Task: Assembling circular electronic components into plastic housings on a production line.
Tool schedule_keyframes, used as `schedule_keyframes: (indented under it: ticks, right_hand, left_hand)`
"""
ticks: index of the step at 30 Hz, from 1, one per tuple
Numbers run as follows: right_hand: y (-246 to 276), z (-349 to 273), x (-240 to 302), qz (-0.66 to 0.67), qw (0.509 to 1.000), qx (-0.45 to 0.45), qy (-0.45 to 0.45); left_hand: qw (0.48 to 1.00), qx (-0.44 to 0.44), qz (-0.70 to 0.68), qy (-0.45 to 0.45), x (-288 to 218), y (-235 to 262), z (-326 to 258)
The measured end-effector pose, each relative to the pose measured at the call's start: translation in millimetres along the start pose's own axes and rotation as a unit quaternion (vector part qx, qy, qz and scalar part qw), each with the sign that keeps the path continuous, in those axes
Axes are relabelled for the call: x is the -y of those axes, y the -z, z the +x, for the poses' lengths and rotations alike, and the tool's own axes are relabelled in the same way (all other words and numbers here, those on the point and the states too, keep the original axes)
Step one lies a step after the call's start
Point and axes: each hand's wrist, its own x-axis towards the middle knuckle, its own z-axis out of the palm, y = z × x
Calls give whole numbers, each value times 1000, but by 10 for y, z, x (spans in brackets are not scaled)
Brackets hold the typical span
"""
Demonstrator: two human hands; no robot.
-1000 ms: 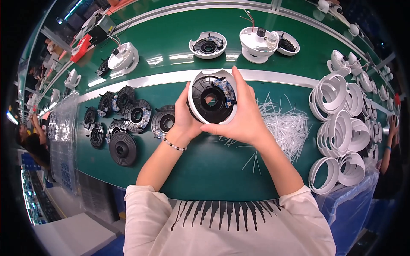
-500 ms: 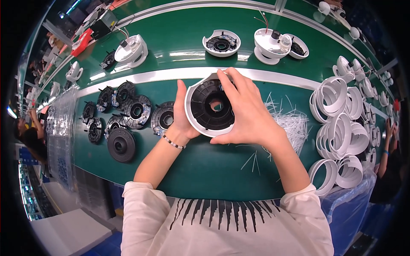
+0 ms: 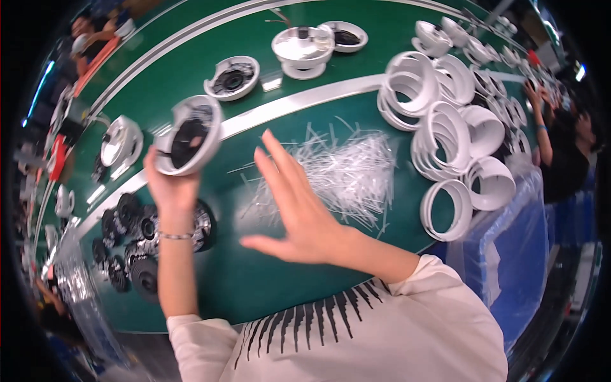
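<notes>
Green matting covers the long worktop [image 3: 254, 286], which a pale strip [image 3: 305, 105] crosses from the near left toward the far right. At the left, the left hand [image 3: 170, 184] is raised above the surface with its fingers closed around a round white housing [image 3: 189, 135], tilted so that its open face, dark inside, turns toward the camera; a thin bracelet [image 3: 175, 235] circles that wrist. To the right of it, the right hand [image 3: 299, 213] hovers flat with its fingers spread and straight, gripping nothing, just over the near-left edge of a loose heap of thin white plastic strips [image 3: 347, 172] scattered on the green surface. Below the left wrist, a cluster of black round parts [image 3: 137, 245] lies at the near left of the worktop. Stacked white rings [image 3: 458, 137] crowd the right side, beside a blue plastic sheet [image 3: 509, 235] hanging over the edge. Beyond the pale strip, farther housings sit apart: one with a dark centre [image 3: 232, 77] and a taller white one [image 3: 303, 51]. Another person's arm [image 3: 541, 121] shows at the far right.
</notes>
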Motion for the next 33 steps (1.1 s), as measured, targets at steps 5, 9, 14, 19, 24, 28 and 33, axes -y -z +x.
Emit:
schedule_keyframes:
  ticks: [5, 9, 14, 19, 24, 28, 33]
  right_hand:
    - [1090, -633, 217, -289, 937, -192, -44]
    - [1610, -1043, 70, -440, 864, -145, -199]
    - [1708, -1204, -181, -430, 847, -82, -302]
    - [1821, -1315, -303, -469, 841, -50, -265]
    - [1817, -1261, -370, -463, 832, -15, -307]
    - [1755, -1222, -334, -468, 829, 28, -304]
    - [1701, -1214, -415, -450, 831, 74, -318]
  left_hand:
    - [984, -82, 133, -85, -488, 321, 736]
    - [984, -113, 135, -37, -583, 535, 1281]
    - [980, -116, 163, -15, -713, 755, 1499]
    - [918, -72, 360, -148, -665, 529, 616]
    - [846, 23, 495, -196, -852, 644, -86]
    - [646, 107, 743, -137, -769, 660, -422]
    - [483, 190, 848, -106, -692, 781, -395]
